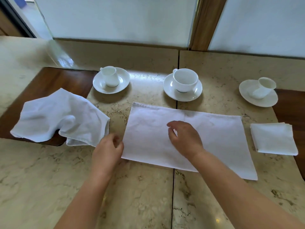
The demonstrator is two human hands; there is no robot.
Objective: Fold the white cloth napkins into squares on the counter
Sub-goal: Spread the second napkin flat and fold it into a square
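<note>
A white napkin [219, 139] lies flat on the marble counter [49, 179] as a wide rectangle, folded in half. My right hand [184, 138] rests on its middle, fingers loosely curled and apart. My left hand [109, 149] is at the napkin's left edge near the front corner, fingers curled against the edge; whether it pinches the cloth I cannot tell. A folded square napkin [274, 138] lies to the right. A crumpled white napkin [61, 118] sits to the left, partly on a dark wooden board [54, 80].
Three white cups on saucers stand behind the napkins: left [110, 80], middle [182, 84], right [258, 93]. A second dark wooden board [290, 106] lies at the right edge. A wall with white panels and a wooden post rises behind the counter.
</note>
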